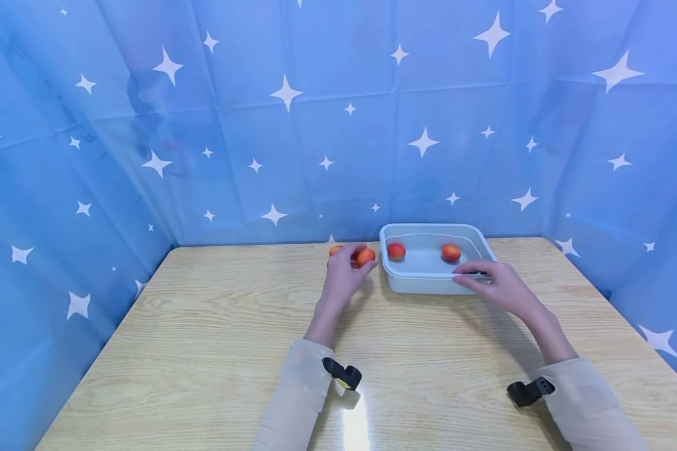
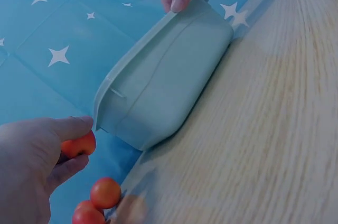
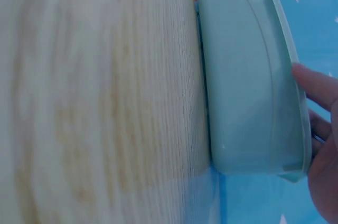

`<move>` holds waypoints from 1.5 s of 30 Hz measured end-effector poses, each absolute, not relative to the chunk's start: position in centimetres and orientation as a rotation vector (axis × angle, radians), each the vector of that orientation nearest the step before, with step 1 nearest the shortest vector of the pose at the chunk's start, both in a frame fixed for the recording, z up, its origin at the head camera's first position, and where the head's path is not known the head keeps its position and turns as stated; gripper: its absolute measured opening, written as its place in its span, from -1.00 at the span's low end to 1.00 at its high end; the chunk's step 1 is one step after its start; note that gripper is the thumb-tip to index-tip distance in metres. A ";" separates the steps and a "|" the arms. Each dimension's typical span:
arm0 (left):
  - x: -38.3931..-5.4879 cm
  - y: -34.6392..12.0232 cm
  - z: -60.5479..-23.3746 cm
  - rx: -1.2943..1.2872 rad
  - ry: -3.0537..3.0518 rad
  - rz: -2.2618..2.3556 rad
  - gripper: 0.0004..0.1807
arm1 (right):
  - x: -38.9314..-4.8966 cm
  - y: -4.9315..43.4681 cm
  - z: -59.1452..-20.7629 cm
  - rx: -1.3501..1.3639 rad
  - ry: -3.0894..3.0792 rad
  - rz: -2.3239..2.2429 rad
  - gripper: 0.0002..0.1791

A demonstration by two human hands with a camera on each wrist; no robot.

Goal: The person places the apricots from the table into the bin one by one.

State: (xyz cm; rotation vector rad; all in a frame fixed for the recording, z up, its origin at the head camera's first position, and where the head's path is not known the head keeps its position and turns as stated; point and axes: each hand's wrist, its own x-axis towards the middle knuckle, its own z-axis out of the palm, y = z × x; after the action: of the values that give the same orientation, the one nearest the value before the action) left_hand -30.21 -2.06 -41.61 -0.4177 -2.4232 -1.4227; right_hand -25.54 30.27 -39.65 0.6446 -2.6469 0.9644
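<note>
Pale sleeves up front; left hand pinches a red-orange fruit just beside the light-blue box, right hand pinches its rim, two more fruits inside!

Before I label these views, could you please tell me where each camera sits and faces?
Head: head-worn, facing forward and down over the table; sleeves, left hand and right hand show.
Left wrist: on that wrist, facing the tub; both hands show.
Right wrist: on that wrist, facing the tub; mainly the right hand shows.
Both wrist views share the tub's outer wall.
</note>
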 end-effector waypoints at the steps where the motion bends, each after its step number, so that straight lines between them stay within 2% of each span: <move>1: -30.2 -2.0 -41.5 -0.420 -2.412 -1.429 -0.55 | -25.5 30.3 -39.6 0.645 -2.647 0.964 -0.81; 24: -28.9 -0.6 -38.9 -0.596 -2.281 -1.494 -0.52 | -25.6 30.3 -39.6 0.635 -2.661 0.967 -0.80; 45: -28.3 2.3 -38.7 -0.703 -2.274 -1.451 -0.56 | -25.6 30.3 -39.7 0.631 -2.652 0.978 -0.80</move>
State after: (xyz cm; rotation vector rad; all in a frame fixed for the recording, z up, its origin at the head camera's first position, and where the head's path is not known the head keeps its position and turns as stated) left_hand -28.34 2.34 -38.72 -0.7027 -2.2741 -1.4511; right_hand -25.61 30.29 -39.71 0.6314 -2.6522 0.9777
